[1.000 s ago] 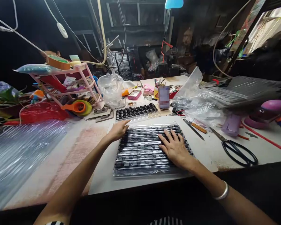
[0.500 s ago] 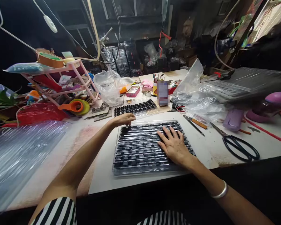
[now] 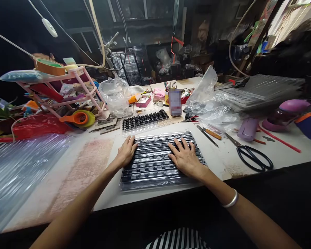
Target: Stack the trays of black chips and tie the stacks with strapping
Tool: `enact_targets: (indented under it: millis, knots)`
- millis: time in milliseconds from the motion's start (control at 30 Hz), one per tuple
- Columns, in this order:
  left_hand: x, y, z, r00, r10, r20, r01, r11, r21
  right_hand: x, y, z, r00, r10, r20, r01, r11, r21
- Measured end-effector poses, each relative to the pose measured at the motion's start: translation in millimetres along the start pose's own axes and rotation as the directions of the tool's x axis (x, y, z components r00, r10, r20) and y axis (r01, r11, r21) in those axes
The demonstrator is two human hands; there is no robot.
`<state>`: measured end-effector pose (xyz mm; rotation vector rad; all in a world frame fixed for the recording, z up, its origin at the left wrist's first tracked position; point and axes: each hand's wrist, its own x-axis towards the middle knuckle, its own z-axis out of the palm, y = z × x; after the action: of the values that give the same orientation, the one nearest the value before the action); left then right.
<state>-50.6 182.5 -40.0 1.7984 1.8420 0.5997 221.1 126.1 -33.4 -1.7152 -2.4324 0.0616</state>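
Observation:
In front of me on the white table lies a clear plastic tray (image 3: 155, 159) with rows of small black parts, under what looks like a shiny clear cover. My left hand (image 3: 126, 151) rests on its left edge, fingers stretched toward the far left corner. Flat on the right half of the tray is my right hand (image 3: 185, 157), its fingers spread. Neither hand grips anything. Just beyond the tray sits a second batch of black parts (image 3: 145, 119) in a clear tray.
Black-handled scissors (image 3: 254, 157), a pointed tool (image 3: 207, 135) and an orange-handled knife (image 3: 211, 134) lie to the right. Clear plastic sheets (image 3: 28, 173) cover the left side. A pink rack (image 3: 85, 86), plastic bags (image 3: 116, 97) and a stack of trays (image 3: 264, 91) stand farther back.
My left hand has come down from above the tray's far left corner onto its left edge. My right hand stays flat on the tray. The whole view has shifted slightly.

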Motion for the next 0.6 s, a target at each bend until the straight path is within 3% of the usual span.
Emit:
enact_targets:
  millis: [167, 267, 367, 600]
  knots:
    - [-41, -14, -16, 0.984, -0.175, 0.045, 0.181, 0.962, -0.203, -5, 37, -6, 0.996, -0.080, 0.035, 0.075, 0.988, 0.132]
    - [-52, -13, -22, 0.967, -0.237, 0.098, 0.256, 0.918, -0.303, -14, 66, -6, 0.991, 0.129, -0.047, -0.119, 0.977, 0.178]
    - [-51, -8, -22, 0.958, -0.269, 0.104, 0.288, 0.882, -0.372, -26, 77, -2, 0.943, 0.330, -0.033, -0.313, 0.919, 0.241]
    - [-37, 6, -28, 0.890, -0.427, 0.158, 0.452, 0.788, -0.418, -28, 59, 0, 0.902, 0.432, -0.023, -0.407, 0.866, 0.289]
